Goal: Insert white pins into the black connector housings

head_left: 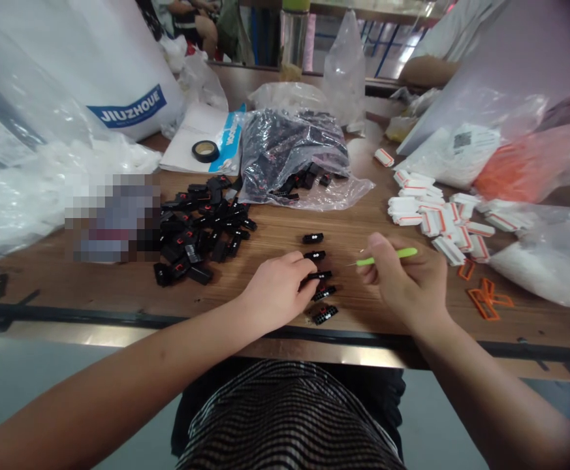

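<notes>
My left hand is closed at the wooden table's middle, its fingertips pinching a black plastic connector. That connector belongs to a short column of several such pieces, with another black connector at its far end and one more at its near end; small white dots show on them. Between the thumb and fingers of my right hand is a thin pick with a bright green handle. Its fine metal tip points left toward the column, apart from the connectors.
A heap of black connectors lies left, behind it a tape roll on papers. A clear bag of connectors stands behind. White pieces with orange edging and orange frames lie right. Large bags flank the table.
</notes>
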Action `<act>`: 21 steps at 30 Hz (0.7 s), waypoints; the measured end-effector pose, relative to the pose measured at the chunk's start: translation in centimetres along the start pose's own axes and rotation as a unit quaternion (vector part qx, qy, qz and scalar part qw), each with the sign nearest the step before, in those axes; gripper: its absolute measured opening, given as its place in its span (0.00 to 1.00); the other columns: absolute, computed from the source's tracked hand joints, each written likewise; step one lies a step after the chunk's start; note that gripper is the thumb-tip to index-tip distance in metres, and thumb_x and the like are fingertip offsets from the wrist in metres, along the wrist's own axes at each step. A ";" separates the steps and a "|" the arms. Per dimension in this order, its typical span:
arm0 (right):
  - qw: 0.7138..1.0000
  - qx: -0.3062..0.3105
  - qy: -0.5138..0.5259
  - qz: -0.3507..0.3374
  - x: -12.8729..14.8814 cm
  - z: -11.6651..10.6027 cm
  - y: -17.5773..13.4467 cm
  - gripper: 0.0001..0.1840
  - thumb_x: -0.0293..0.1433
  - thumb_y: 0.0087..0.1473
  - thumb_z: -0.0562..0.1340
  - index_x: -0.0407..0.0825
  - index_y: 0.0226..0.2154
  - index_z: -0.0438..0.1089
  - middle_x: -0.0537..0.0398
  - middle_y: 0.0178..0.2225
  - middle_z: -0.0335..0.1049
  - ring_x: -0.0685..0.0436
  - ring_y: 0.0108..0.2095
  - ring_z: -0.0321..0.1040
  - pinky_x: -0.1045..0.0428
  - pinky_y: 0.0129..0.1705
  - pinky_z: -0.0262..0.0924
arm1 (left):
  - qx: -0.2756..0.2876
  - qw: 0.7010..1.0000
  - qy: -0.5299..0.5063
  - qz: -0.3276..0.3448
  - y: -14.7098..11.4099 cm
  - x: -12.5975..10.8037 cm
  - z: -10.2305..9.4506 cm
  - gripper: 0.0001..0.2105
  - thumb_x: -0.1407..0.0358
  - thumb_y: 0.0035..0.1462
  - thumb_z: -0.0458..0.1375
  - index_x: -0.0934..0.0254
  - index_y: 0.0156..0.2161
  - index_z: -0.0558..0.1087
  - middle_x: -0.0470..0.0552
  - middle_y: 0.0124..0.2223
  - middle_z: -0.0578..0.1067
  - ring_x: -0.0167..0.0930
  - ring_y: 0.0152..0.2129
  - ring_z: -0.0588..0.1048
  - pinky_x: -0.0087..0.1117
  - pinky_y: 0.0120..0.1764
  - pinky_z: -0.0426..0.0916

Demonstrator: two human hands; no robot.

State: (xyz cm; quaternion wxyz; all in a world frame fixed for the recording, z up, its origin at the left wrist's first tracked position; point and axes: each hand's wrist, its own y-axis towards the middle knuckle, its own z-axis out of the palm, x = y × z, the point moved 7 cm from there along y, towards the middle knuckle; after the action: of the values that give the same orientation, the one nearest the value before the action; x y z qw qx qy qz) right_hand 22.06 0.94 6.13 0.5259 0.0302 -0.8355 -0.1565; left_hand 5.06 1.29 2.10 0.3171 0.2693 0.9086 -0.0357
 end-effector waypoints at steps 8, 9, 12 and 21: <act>0.996 -0.062 0.061 0.001 -0.1 -0.8 1.2 0.21 0.39 0.61 0.61 0.51 0.19 0.71 0.56 0.16 0.69 0.51 0.14 0.63 0.52 0.15 0.57 | -0.012 1.000 0.001 -0.013 -0.1 0.1 -2.5 0.08 0.68 0.57 0.61 0.64 0.43 0.76 0.48 0.35 0.76 0.28 0.27 0.73 0.32 0.34 0.69; 0.996 -0.065 0.066 0.001 -0.2 -0.7 1.2 0.21 0.40 0.61 0.60 0.51 0.20 0.71 0.56 0.16 0.69 0.51 0.14 0.63 0.52 0.15 0.56 | -0.031 0.999 0.008 -0.010 0.0 0.2 -3.2 0.08 0.67 0.57 0.61 0.64 0.42 0.76 0.49 0.36 0.76 0.28 0.27 0.73 0.32 0.34 0.69; 0.996 -0.060 0.068 0.011 -0.6 -0.2 1.2 0.21 0.42 0.61 0.60 0.52 0.21 0.71 0.56 0.18 0.70 0.51 0.14 0.63 0.53 0.15 0.57 | -0.065 0.997 0.039 -0.001 0.7 0.4 -4.1 0.08 0.65 0.58 0.61 0.64 0.43 0.75 0.50 0.41 0.76 0.28 0.28 0.73 0.31 0.34 0.69; 0.999 -0.024 0.043 0.002 -1.2 1.4 0.8 0.21 0.42 0.63 0.59 0.47 0.24 0.72 0.58 0.19 0.71 0.54 0.17 0.66 0.56 0.19 0.61 | -0.006 0.998 0.056 0.008 1.9 0.6 -1.1 0.09 0.68 0.64 0.56 0.63 0.47 0.76 0.52 0.43 0.75 0.33 0.36 0.75 0.37 0.42 0.72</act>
State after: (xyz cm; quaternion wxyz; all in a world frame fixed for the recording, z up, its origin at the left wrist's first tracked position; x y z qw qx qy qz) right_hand 21.45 2.26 4.77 0.5619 0.0230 -0.8084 -0.1737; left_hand 5.00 3.42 2.78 0.2676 0.2768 0.9228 -0.0129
